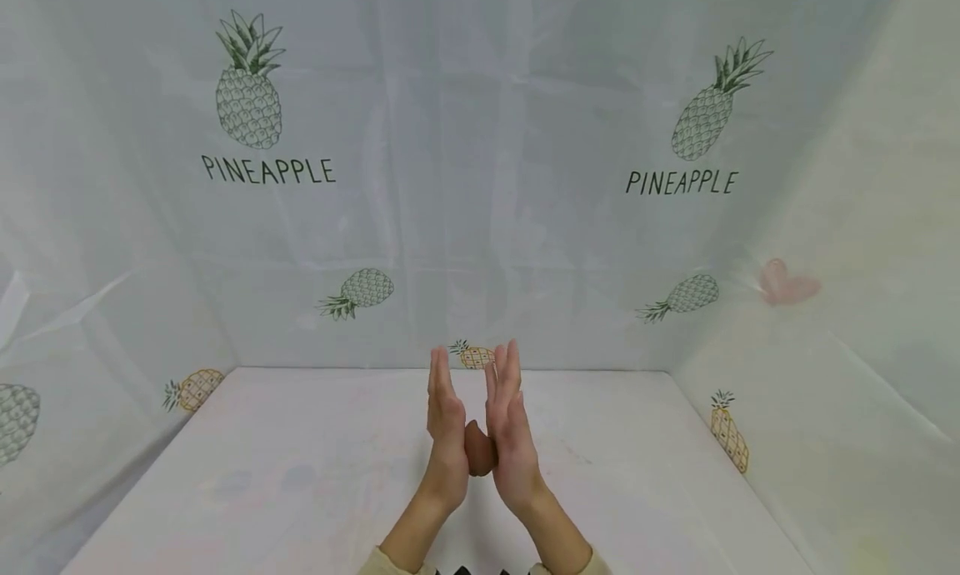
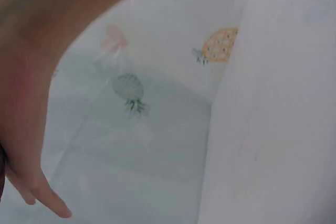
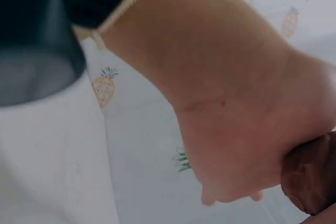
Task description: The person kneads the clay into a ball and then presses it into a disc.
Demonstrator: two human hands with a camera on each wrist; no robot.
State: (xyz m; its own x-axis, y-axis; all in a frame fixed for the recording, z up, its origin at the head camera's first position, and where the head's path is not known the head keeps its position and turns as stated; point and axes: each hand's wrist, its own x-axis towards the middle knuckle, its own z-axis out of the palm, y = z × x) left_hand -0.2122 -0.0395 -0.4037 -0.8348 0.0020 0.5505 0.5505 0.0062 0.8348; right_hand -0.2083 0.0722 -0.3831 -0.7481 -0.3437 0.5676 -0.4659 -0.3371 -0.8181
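Observation:
A small lump of brown clay [image 1: 480, 448] sits between the two palms, narrower at its top. My left hand [image 1: 447, 421] presses it from the left with the heel of the palm, its fingers straight and pointing up and away. On the opposite side my right hand [image 1: 512, 433] presses with its palm, fingers also extended. A gap stays between the fingertips of the two hands. In the right wrist view the clay [image 3: 310, 174] shows creases on its smooth surface, tucked against a palm. Only a dark sliver shows at the left edge of the left wrist view.
A white tabletop [image 1: 300, 475] with faint coloured smudges lies under the hands. Pale sheeting [image 1: 450, 183] printed with pineapples rises behind the table and along both sides. Light sleeves [image 1: 390, 562] cover the forearms near the bottom edge.

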